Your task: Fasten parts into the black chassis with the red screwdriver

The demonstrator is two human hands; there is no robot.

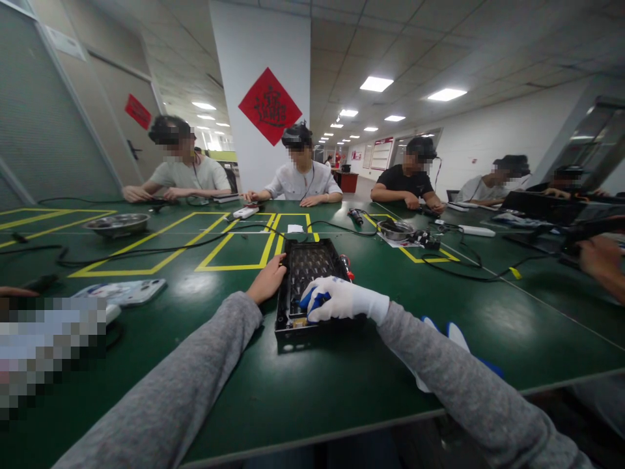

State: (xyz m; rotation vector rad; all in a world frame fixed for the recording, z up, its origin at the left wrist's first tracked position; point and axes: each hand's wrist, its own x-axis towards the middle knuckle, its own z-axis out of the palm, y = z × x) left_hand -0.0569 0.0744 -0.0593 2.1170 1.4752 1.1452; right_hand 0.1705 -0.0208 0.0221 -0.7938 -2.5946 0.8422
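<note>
A black tray-like case (pixel 280 306) with rows of small round sockets or parts stands on the green table in front of me. My left hand (pixel 267 280), bare, is closed on its left edge, thumb and fingers at the side wall. My right hand (pixel 334 299) wears a white glove with blue fingertips. It reaches over the near part of the case, fingers curled down inside; whatever they hold is hidden. Near those fingertips lies a small brass-coloured piece (pixel 299 322) in the near end of the case. A red-handled tool (pixel 346 266) lies against the right side.
A spare glove (pixel 456 335) lies by my right forearm. A phone (pixel 124 292) is at left, a metal bowl (pixel 120 225) behind it. Black cables (pixel 195 244) cross the table. Another bowl (pixel 395 228) stands at right. Several people sit around the table.
</note>
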